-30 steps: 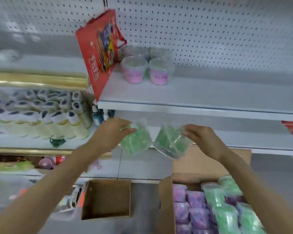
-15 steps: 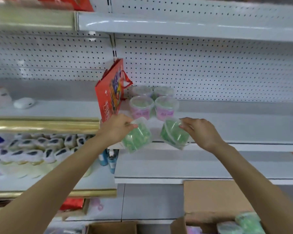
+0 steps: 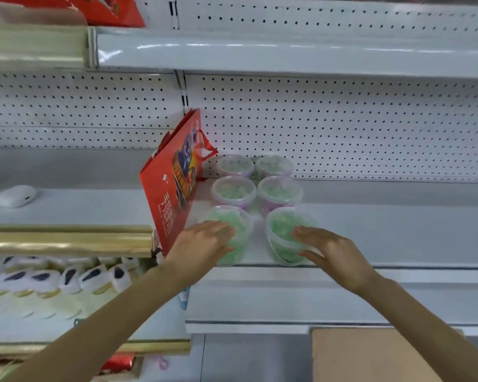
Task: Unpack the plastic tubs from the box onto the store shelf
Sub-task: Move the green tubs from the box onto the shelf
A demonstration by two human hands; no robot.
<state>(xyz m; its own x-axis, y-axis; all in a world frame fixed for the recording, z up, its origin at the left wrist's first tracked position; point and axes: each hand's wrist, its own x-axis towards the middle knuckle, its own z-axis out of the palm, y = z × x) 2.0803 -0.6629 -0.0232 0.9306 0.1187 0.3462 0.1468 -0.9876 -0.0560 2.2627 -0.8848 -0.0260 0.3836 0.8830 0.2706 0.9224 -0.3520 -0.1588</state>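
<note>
Left hand (image 3: 202,244) lies with straight fingers on the left green tub (image 3: 232,230), not clamped. Right hand (image 3: 334,252) has fingers and thumb either side of the right green tub (image 3: 283,238); can't tell if that's a grip or loose contact. Both tubs are at the front edge of the shelf (image 3: 398,238), just ahead of four other tubs (image 3: 233,190) and beside a leaning red bag (image 3: 174,188). So six up, by my count. Only a flap of the box (image 3: 370,354) shows and its contents are out of view, so the remainder is unknown.
</note>
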